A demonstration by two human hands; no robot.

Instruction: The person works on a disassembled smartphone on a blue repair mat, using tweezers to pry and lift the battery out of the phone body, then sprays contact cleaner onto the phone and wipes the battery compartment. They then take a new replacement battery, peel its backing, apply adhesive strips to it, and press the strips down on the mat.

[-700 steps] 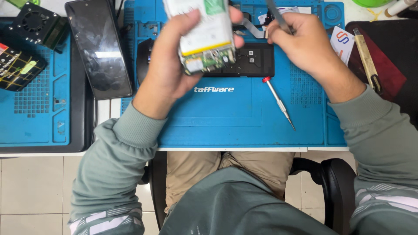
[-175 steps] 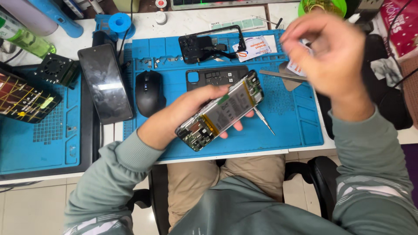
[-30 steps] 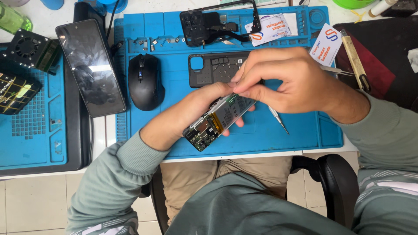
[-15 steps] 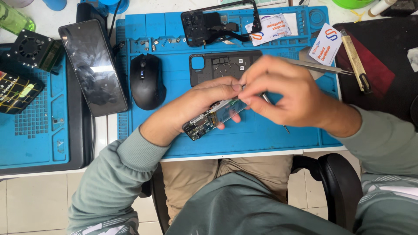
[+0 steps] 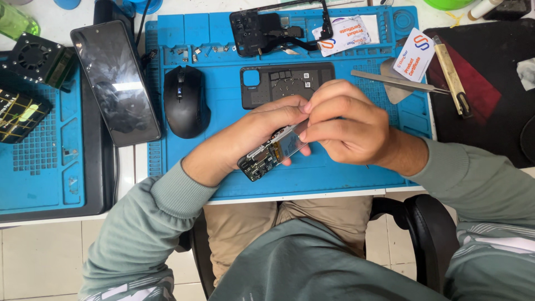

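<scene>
- Two hands on one opened phone (image 5: 273,151), held just above the near half of the blue repair mat (image 5: 223,167).
- Left hand (image 5: 253,134) is curled under the phone, gripping it edge-on and tilted, circuit-board end toward the mat's near edge.
- Right hand (image 5: 345,125) has its fingers pinched shut on the phone's far end; can't tell if anything small sits between the fingertips.
- Looks like the pick-at-the-internals stage, probably something by the battery. Whatever follows needs a steady left hand and a light touch.
- Back cover (image 5: 287,81) lies on the mat just beyond the hands, black mouse (image 5: 185,100) to its left, tweezers (image 5: 398,82) to its right.
</scene>
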